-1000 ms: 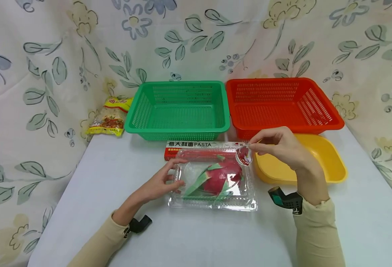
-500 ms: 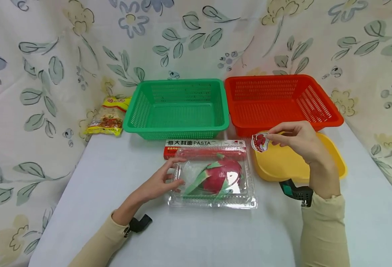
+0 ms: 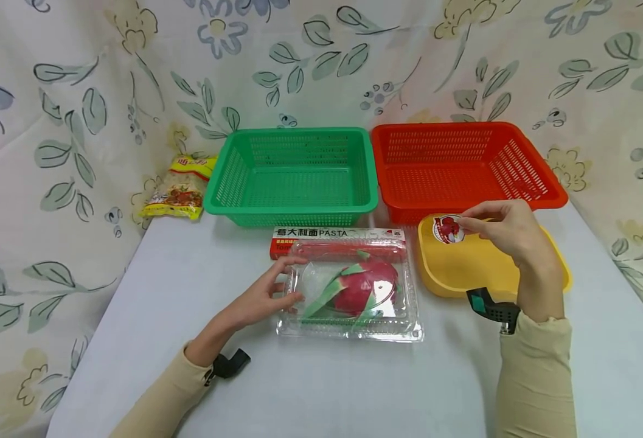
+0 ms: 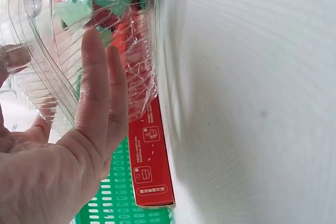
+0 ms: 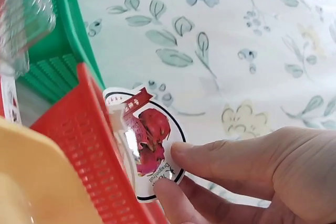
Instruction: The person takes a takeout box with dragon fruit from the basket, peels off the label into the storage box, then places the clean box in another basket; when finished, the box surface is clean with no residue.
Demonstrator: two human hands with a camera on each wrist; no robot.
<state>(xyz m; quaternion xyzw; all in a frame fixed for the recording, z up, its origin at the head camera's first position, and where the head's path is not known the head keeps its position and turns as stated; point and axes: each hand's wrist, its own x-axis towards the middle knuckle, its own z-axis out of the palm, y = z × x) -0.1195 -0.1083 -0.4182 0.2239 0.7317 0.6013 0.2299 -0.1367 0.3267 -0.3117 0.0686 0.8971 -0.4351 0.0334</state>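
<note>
A clear plastic clamshell box [image 3: 348, 331] lies on the table with a dragon fruit [image 3: 362, 292] inside, pink with green scales. My left hand [image 3: 263, 298] holds the box at its left end, thumb nearer me and fingers spread along the side. In the left wrist view, the fingers [image 4: 94, 93] lie against the ribbed clear wall. Pinched by thumb and fingertips of my right hand [image 3: 510, 231] is a round sticker [image 3: 448, 229] with a dragon fruit picture. The sticker is over the far left part of the yellow tray [image 3: 469, 274]; its printed side shows in the right wrist view.
Behind the box lies a red and white pasta box [image 3: 283, 243], partly covered by it. A green basket [image 3: 294, 220] and a red basket [image 3: 409, 214] stand side by side at the back. A yellow food packet [image 3: 179, 188] leans by the curtain at left.
My right hand has drawn the sticker away from the clamshell box's far right corner, rightward over the yellow tray. My left hand has stayed on the box.
</note>
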